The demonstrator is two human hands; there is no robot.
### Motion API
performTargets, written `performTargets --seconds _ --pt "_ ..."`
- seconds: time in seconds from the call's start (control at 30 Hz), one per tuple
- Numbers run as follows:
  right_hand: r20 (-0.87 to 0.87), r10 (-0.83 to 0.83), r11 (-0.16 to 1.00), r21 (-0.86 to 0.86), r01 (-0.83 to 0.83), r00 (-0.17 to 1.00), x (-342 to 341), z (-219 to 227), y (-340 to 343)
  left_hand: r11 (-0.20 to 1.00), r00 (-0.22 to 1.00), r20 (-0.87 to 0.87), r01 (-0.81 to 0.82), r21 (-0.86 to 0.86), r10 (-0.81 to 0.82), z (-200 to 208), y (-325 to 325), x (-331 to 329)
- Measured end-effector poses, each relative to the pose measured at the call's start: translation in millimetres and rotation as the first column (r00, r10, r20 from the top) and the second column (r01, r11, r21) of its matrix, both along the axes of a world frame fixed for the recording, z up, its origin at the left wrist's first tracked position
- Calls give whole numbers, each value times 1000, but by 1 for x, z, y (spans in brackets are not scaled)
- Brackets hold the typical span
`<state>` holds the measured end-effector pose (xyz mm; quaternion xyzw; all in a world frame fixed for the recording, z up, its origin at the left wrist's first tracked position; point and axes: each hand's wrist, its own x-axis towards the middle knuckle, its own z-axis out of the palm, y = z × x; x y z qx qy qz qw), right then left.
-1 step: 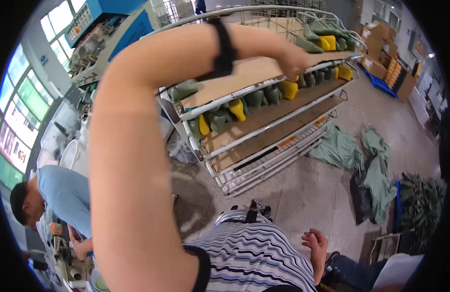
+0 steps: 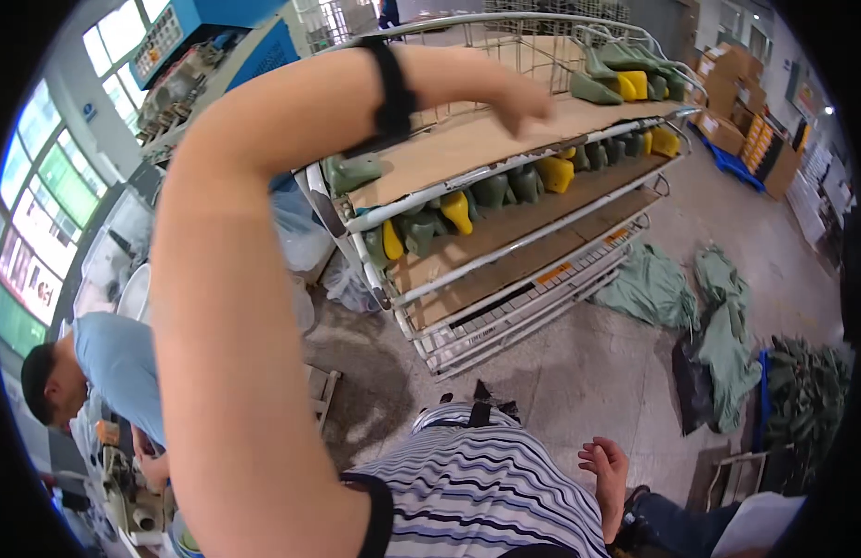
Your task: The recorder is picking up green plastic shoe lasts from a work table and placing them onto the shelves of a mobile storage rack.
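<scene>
My left arm reaches up and across the view, a black band on its wrist. My left hand (image 2: 516, 93) hangs above the bare brown board of a white metal rack trolley (image 2: 486, 172); its fingers are smeared and partly hidden, and no object shows in it. On the top board at the far right stand green shoe lasts (image 2: 593, 89) and yellow ones (image 2: 635, 86); a lone green last (image 2: 353, 171) lies at the left end. A row of green and yellow lasts (image 2: 491, 191) fills the shelf below. Low beside my striped shirt, my right hand (image 2: 605, 462) is open, fingers loosely bent, holding nothing.
At the left a person in a light blue shirt (image 2: 119, 363) bends over a bench. Green cloths (image 2: 649, 288) lie on the floor right of the trolley, near a heap of dark green pieces (image 2: 807, 395). Cardboard boxes (image 2: 723, 93) stand far right. Another person's dark-clothed leg (image 2: 677, 525) shows lower right.
My left hand has moved left, from the shelf's front edge near the standing lasts back over the bare board. My right hand stays in place.
</scene>
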<state>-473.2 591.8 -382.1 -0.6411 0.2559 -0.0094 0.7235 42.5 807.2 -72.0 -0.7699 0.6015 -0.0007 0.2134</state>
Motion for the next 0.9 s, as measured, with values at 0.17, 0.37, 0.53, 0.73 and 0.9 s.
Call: performTargets --seconds 0.17,0.37,0.53,0.73,0.9 --pt "22 195 980 -50 -194 981 51 2 -45 563 697 251 -701 438 672 21 139 -59" --pt "89 373 924 -123 -361 924 104 -1 -96 399 573 240 -760 512 783 -15 142 -66" --pt "99 330 942 -100 -320 939 93 -18 -138 220 427 367 -845 488 826 -19 133 -77" --pt "86 196 980 -46 -193 977 84 -18 -183 409 505 299 -851 330 809 -37 142 -43" --pt "120 225 974 -60 -220 967 103 -21 -203 386 380 248 -922 23 891 -21 80 -49"
